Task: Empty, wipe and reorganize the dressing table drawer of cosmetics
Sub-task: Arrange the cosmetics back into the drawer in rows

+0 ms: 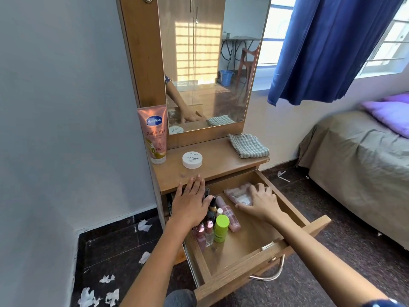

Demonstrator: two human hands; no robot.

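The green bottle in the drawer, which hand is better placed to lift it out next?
Probably the left hand: it rests flat on the bottles right beside the green bottle, holding nothing. The right hand is busy, fingers curled on the clear pouch further back.

You have one Vaseline lotion tube (153,134), one nail polish remover tub (192,160) and one checked cloth (247,145) on the tabletop at centre frame. Lower left, about five crumpled tissues (145,225) lie on the floor.
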